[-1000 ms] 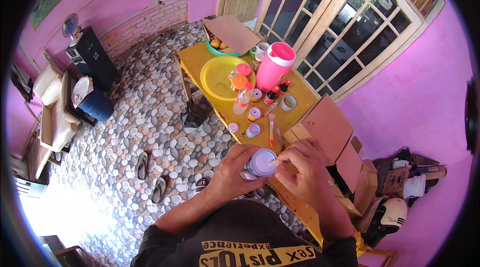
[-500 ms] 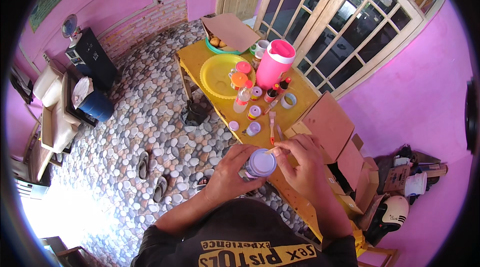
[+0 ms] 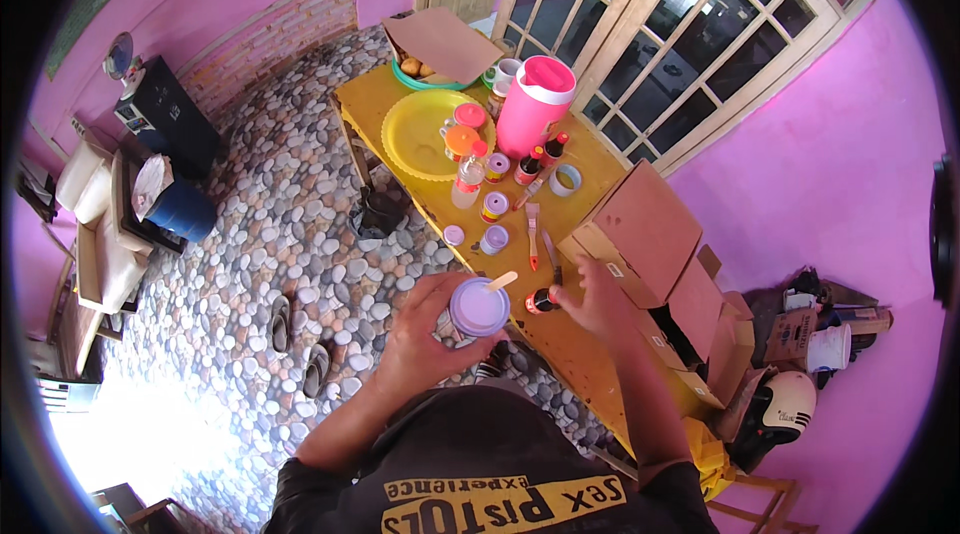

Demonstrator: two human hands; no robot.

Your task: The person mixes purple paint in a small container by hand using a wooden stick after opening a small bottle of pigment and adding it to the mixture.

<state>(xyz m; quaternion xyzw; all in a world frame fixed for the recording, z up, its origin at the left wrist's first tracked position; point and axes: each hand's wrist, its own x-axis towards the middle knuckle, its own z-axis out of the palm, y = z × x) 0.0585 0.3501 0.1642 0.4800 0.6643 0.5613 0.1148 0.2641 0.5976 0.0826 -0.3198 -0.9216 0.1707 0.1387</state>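
In my left hand [image 3: 420, 322] is a small open can [image 3: 478, 309] of pale purple paint, held above the table's near edge. A flat wooden stick [image 3: 502, 281] leans in it against the rim. My right hand [image 3: 598, 304] is open, its fingers apart beside a small dark bottle [image 3: 541, 301] with a red label. Whether the fingertips touch the bottle I cannot tell. Just beyond lie a paintbrush [image 3: 533, 239] with a red handle and a slim dark-handled tool [image 3: 553, 259]. Several small paint containers, among them a purple one [image 3: 494, 239], stand farther off.
The yellow table [image 3: 420, 202] carries a yellow tray [image 3: 400, 139], a pink jug [image 3: 535, 114], a clear bottle [image 3: 467, 182], sauce bottles [image 3: 530, 166] and a tape roll [image 3: 565, 180]. Open cardboard boxes [image 3: 645, 224] line its right side. Sandals [image 3: 317, 371] lie on the pebble-patterned floor.
My right hand has let go of the wooden stick and moved right, fingers spreading, to the small dark bottle, now visible. My left hand has shifted slightly left with the can.
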